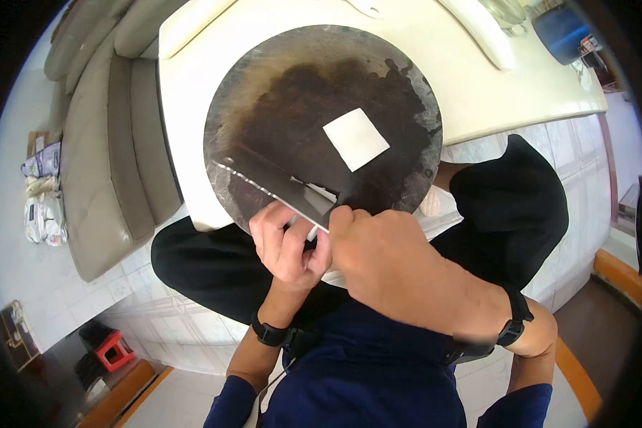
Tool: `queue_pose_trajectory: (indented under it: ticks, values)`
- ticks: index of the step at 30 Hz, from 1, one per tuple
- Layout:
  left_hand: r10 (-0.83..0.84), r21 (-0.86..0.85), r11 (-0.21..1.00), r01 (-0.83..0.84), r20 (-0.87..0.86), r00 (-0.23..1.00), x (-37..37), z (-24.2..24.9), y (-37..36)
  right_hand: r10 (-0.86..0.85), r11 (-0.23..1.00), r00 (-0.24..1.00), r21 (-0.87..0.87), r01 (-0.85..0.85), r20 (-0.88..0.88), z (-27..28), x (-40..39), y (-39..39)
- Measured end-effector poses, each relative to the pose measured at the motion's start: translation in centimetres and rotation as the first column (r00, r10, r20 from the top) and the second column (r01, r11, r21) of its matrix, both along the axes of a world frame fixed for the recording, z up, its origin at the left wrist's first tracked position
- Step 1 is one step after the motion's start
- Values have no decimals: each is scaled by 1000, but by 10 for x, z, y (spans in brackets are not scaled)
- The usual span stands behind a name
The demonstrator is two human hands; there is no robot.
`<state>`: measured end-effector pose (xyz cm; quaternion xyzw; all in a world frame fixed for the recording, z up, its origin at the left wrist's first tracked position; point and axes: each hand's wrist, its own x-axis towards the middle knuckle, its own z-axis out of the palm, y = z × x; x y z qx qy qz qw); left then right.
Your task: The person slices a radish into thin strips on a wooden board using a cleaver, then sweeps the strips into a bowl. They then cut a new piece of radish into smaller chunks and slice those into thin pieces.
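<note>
A cleaver [274,187] is in my right hand [389,250], whose fingers wrap round its handle. The wide blade points up and to the left over the near part of a round dark board [225,107]. My left hand [287,246] is curled closed close below the blade, its fingers round a white piece [312,232] that the blade and fingers mostly hide. Another white sliver [321,191] shows just beyond the blade. Farther up the board lies a flat white square piece [357,140], apart from both hands. The board's surface looks wet, with dark patches.
Under the board is a cream table [521,100]. A long white object [478,32] and a blue container [560,34] stand toward its far right. A grey sofa [110,164] is on the left, with packages [44,192] beyond it. A red stool [114,349] sits lower left.
</note>
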<state>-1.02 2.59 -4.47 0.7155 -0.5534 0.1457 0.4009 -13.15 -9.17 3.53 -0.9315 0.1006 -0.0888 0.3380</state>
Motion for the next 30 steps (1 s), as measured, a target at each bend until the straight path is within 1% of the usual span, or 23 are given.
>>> queue_pose_trajectory:
  ticks: [2,4,5,6,8,9,10,11,12,13,14,15,16,17,18,20,21,22,24,26,27,28,30]
  values:
    - [-1,-15,1000,1,0,1000,0,2,0,-1,1000,1000,7,1,-4,-6,1,-3]
    - [-4,-6,1000,4,11,1000,1,1,-2,57,994,996,-94,-50,71,-18,-3,-18]
    - [-9,-1,1000,9,-16,1000,-1,0,-2,127,985,984,-131,-110,122,-25,-7,-27]
    - [-6,-4,1000,6,-8,1000,-1,0,-2,130,985,983,-135,-112,130,-28,-10,-35]
    - [-6,-21,1000,5,-49,999,0,1,-5,113,966,924,-257,-17,366,-31,-15,-45]
    - [-4,-21,1000,4,-36,999,0,4,-3,-238,889,970,411,202,38,-23,-17,-41]
    - [-24,7,1000,26,-206,978,2,8,-1,-240,888,970,414,198,50,-13,-20,-46]
    - [-42,28,998,57,-370,928,4,12,0,-285,773,958,582,251,-34,-1,-26,-54]
    - [-24,30,999,42,-458,889,7,18,1,-309,625,943,721,300,-124,8,-29,-59]
    - [-1,49,998,27,-471,882,11,24,-2,-389,525,916,794,306,-96,13,-32,-61]
    - [23,70,997,13,-483,875,17,29,-7,-393,525,916,798,298,-84,12,-33,-63]
    - [14,78,996,29,-497,867,24,34,-15,-476,454,877,838,304,-61,11,-34,-66]
    - [30,145,987,62,-558,829,27,47,-26,-556,381,830,874,302,-44,9,-36,-68]
    - [0,217,969,115,-470,883,28,59,-38,-592,344,805,892,292,-36,4,-37,-70]
    - [-40,292,943,160,-379,925,29,69,-50,-600,345,799,894,286,-25,4,-38,-72]
    - [-153,427,875,228,-204,967,24,77,-69,-626,225,777,937,266,-70,5,-41,-73]
    - [-183,516,826,227,-135,974,19,79,-74,-634,228,771,938,263,-62,3,-41,-73]
    - [-196,536,815,220,-102,975,15,76,-80,-638,204,768,947,248,-64,-1,-41,-72]
    - [-125,578,784,225,-209,970,18,67,-89,-644,179,763,957,228,-61,-3,-42,-71]
    - [-87,569,798,200,-219,972,22,66,-94,-636,193,770,957,217,-46,-4,-42,-69]
    - [-41,560,811,171,-238,970,26,64,-96,-581,233,813,948,217,-44,-9,-45,-71]
    - [-92,490,862,130,-101,991,37,59,-97,-583,228,811,950,215,-44,-9,-46,-72]
    - [1,452,891,45,-102,995,58,57,-99,-574,229,818,950,211,-44,-10,-46,-70]
